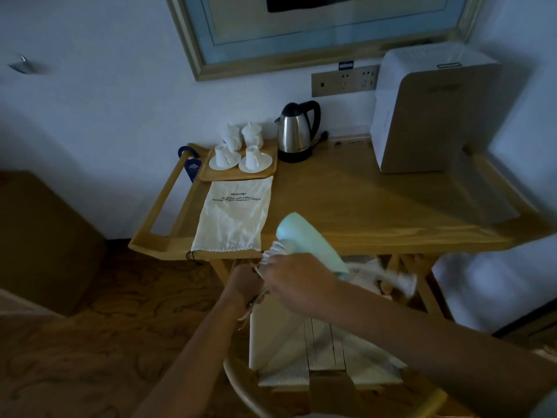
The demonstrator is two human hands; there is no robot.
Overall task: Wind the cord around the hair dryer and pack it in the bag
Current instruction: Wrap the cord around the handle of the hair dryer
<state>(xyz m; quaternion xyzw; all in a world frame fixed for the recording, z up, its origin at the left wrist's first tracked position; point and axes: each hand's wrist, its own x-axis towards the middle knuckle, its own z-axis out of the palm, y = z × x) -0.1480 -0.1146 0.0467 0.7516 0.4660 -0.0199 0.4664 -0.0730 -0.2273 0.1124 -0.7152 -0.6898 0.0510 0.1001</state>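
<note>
On the wooden table [376, 206], bag [233, 215], kettle [297, 131], both hands' fingers clamped on hair dryer [310, 239].

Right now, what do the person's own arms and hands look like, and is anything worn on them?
Both forearms are bare, with no sleeves in view. The left hand and right hand wear no gloves. Something thin shows at the left wrist, too blurred to name. No rings or markings can be made out in the dim picture.
</note>
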